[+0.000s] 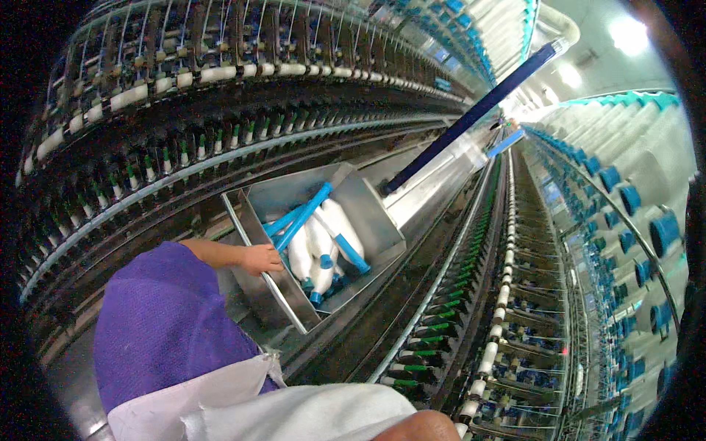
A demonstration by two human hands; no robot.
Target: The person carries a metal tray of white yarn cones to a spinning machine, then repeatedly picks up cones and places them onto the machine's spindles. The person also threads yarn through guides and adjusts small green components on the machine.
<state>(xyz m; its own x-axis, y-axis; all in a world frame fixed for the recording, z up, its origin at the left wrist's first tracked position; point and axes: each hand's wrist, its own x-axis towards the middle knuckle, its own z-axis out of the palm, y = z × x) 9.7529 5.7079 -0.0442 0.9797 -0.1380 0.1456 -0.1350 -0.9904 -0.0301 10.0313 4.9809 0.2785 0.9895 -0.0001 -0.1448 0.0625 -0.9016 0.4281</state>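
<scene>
A metal bin cart (pixel 375 195) stands in the aisle ahead of me. My left hand (pixel 262 259), at the end of a purple sleeve, curls its fingers over the metal bar (pixel 296 316) along the cart's near side. Inside lie several white yarn bobbins (pixel 343 224) with blue tube ends. Bare blue tubes (pixel 303 218) cross on top of them, close to my left hand. At the lower edge a rounded patch of bare skin shows beside white cloth (pixel 309 411); it appears to belong to my right arm or hand, and no fingers show.
Spinning machines line both sides, with rows of green-and-white spindles (pixel 184 153) at left and more (pixel 434 331) at right. White roving packages on blue tubes (pixel 665 234) hang at right. A long dark blue pole (pixel 478 114) slants up behind the bin.
</scene>
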